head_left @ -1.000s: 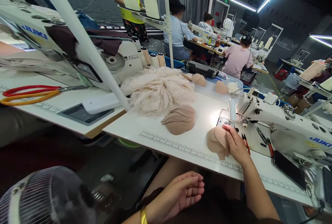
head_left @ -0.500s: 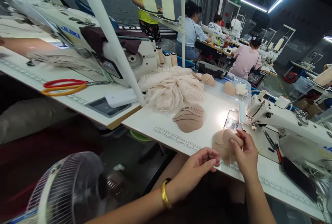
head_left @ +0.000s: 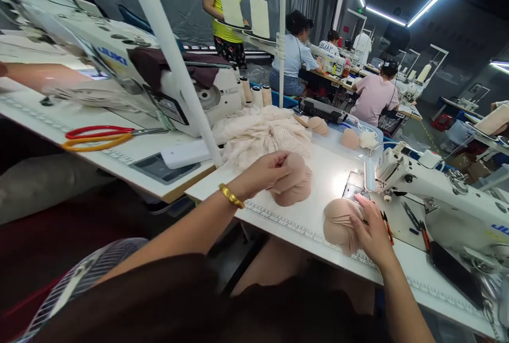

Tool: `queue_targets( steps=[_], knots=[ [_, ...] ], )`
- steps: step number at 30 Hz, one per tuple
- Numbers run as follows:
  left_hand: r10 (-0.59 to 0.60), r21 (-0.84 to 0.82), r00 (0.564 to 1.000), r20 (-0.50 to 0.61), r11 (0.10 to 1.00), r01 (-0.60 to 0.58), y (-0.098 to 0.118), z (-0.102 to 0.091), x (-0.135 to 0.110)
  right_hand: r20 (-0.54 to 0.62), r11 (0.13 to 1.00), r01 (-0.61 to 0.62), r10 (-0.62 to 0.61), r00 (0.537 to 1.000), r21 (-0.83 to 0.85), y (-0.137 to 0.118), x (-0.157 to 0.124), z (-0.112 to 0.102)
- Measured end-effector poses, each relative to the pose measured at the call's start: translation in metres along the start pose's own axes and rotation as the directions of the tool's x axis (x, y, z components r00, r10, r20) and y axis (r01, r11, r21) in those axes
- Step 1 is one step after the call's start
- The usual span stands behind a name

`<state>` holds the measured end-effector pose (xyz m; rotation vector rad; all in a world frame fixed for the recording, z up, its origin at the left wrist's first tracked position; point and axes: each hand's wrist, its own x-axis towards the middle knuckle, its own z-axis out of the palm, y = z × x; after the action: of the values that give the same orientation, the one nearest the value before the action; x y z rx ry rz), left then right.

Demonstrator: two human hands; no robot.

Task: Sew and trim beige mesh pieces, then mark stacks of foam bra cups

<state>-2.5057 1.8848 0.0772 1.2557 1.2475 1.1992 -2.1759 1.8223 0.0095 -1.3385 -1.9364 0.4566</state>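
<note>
My left hand (head_left: pixel 264 174), with a gold bracelet at the wrist, pinches a beige bra cup (head_left: pixel 295 172) by its edge. The cup is raised over a pile of similar bra cups (head_left: pixel 292 194) near the lace, partly covering it. Closer to the sewing machine lies a second stack of bra cups (head_left: pixel 338 222). Beside that stack my right hand (head_left: pixel 374 231) has its fingers stretched and thumb apart, the thumb at the stack's right edge; I cannot tell whether it presses on it. Nothing is gripped in it.
At the right stands a sewing machine (head_left: pixel 449 184) with its lamp lit; tweezers, snips (head_left: pixel 424 234) and a dark phone (head_left: pixel 455 274) lie near it. Gathered cream lace (head_left: pixel 258 133) lies behind the pile. Red-and-orange scissors (head_left: pixel 99 137) rest on the left table. Several people work beyond.
My left hand has moved up and left to the farther pile and now holds a bra cup there. My right hand has loosened from the cup it held at the near stack.
</note>
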Motion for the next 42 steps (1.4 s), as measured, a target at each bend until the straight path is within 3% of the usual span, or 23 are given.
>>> queue_targets(
  steps=[2, 4, 5, 6, 7, 8, 9, 10, 12, 14, 18, 20, 23, 26, 29, 31, 32, 34, 35, 37, 40, 42],
  knots=[
    [0.113, 0.164, 0.979, -0.172, 0.983, -0.085, -0.003, -0.011, 0.000, 0.092, 0.998, 0.063, -0.062, 0.994, 0.001, 0.008, 0.003, 0.006],
    [0.186, 0.219, 0.955, -0.231, 0.966, -0.135, -0.020, -0.009, -0.026, 0.103, 0.998, 0.053, -0.055, 0.993, 0.021, 0.007, -0.001, 0.016],
    [0.137, 0.184, 0.976, -0.169, 0.977, -0.105, -0.033, -0.003, -0.046, 0.077, 0.999, 0.035, -0.036, 0.996, 0.024, 0.005, -0.006, 0.022],
    [-0.015, 0.083, 1.000, 0.025, 0.996, 0.013, -0.049, 0.005, -0.069, 0.039, 1.000, 0.014, -0.015, 0.999, 0.017, 0.001, -0.012, 0.028],
    [-0.191, -0.010, 0.945, 0.266, 0.980, 0.201, -0.065, 0.017, -0.092, 0.001, 1.000, -0.001, 0.001, 1.000, 0.003, -0.005, -0.020, 0.034],
    [-0.326, -0.111, 0.857, 0.398, 0.911, 0.397, -0.081, 0.029, -0.113, -0.025, 1.000, -0.011, 0.010, 1.000, -0.015, -0.011, -0.028, 0.040],
    [-0.405, -0.216, 0.787, 0.465, 0.811, 0.544, -0.093, 0.043, -0.132, -0.037, 0.999, -0.010, 0.009, 0.999, -0.033, -0.019, -0.037, 0.047],
    [-0.452, -0.342, 0.768, 0.454, 0.707, 0.619, -0.103, 0.057, -0.147, -0.035, 0.999, 0.000, -0.002, 0.999, -0.048, -0.027, -0.046, 0.054],
    [-0.447, -0.569, 0.765, 0.464, 0.512, 0.644, -0.110, 0.081, -0.162, -0.018, 0.997, 0.037, -0.039, 0.999, -0.073, -0.045, -0.065, 0.066],
    [-0.405, -0.690, 0.788, 0.464, 0.392, 0.608, -0.107, 0.098, -0.163, -0.006, 0.993, 0.079, -0.080, 0.997, -0.088, -0.063, -0.082, 0.076],
    [-0.418, -0.739, 0.806, 0.420, 0.358, 0.571, -0.095, 0.108, -0.155, 0.080, 0.990, 0.121, -0.115, 0.990, -0.068, -0.070, -0.095, 0.066],
    [-0.462, -0.736, 0.792, 0.399, 0.353, 0.577, -0.093, 0.105, -0.156, 0.036, 0.992, 0.090, -0.087, 0.996, -0.088, -0.051, -0.085, 0.044],
    [-0.497, -0.697, 0.759, 0.420, 0.359, 0.621, -0.091, 0.097, -0.161, -0.252, 0.950, -0.049, -0.032, 0.967, -0.308, -0.005, -0.054, 0.006],
    [-0.476, -0.653, 0.763, 0.437, 0.415, 0.634, -0.081, 0.086, -0.163, -0.194, 0.907, -0.109, 0.030, 0.981, -0.408, 0.034, -0.025, -0.018],
    [-0.411, -0.605, 0.770, 0.488, 0.477, 0.638, -0.069, 0.073, -0.159, -0.107, 0.935, -0.091, 0.058, 0.993, -0.342, 0.042, -0.017, -0.026],
    [-0.380, -0.569, 0.742, 0.553, 0.477, 0.669, -0.063, 0.067, -0.155, -0.050, 0.958, -0.082, 0.071, 0.996, -0.273, 0.031, -0.025, -0.026],
    [-0.368, -0.563, 0.725, 0.582, 0.462, 0.686, -0.062, 0.066, -0.154, -0.021, 0.980, -0.094, 0.092, 0.996, -0.177, 0.021, -0.031, -0.025],
    [-0.340, -0.567, 0.699, 0.629, 0.415, 0.711, -0.064, 0.068, -0.155, 0.014, 0.973, -0.155, 0.155, 0.988, 0.169, -0.001, -0.049, -0.015],
    [-0.322, -0.566, 0.684, 0.655, 0.391, 0.726, -0.067, 0.072, -0.157, 0.019, 0.901, -0.190, 0.198, 0.980, 0.390, -0.013, -0.059, -0.007],
    [-0.279, -0.535, 0.638, 0.718, 0.364, 0.762, -0.074, 0.082, -0.162, 0.035, 0.676, -0.226, 0.283, 0.958, 0.702, -0.036, -0.079, 0.013],
    [-0.248, -0.450, 0.562, 0.790, 0.389, 0.804, -0.085, 0.096, -0.172, 0.140, 0.348, -0.296, 0.410, 0.901, 0.889, -0.063, -0.103, 0.041],
    [-0.283, -0.416, 0.540, 0.792, 0.396, 0.818, -0.090, 0.100, -0.179, 0.193, 0.155, -0.296, 0.470, 0.861, 0.942, -0.074, -0.112, 0.048]
  ],
)
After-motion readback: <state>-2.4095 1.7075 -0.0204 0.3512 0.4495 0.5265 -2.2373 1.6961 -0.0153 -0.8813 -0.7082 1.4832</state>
